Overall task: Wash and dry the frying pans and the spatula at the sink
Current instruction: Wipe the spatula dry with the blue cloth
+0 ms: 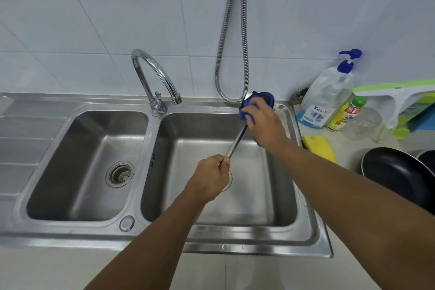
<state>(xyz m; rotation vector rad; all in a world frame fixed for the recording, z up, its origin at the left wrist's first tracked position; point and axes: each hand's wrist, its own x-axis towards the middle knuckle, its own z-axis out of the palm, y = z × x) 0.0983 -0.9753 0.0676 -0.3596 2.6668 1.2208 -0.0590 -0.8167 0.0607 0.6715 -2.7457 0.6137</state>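
double steel sink (211, 240) set in a pale surface (348, 147), tap (153, 73) behind the divider between the basins. dark pan (395, 172) on the surface right of the sink, a second pan (428, 160) partly hidden behind it. soap bottle (324, 101) against the wall. right hand (263, 122), fingers curled round a blue cloth (264, 96) wrapped on the head of the spatula (237, 140), above the far right corner of the right basin. left hand (211, 176) closed round the lower end of the spatula's metal handle, over the same basin. yellow sponge (320, 146) just beside the sink's right rim.
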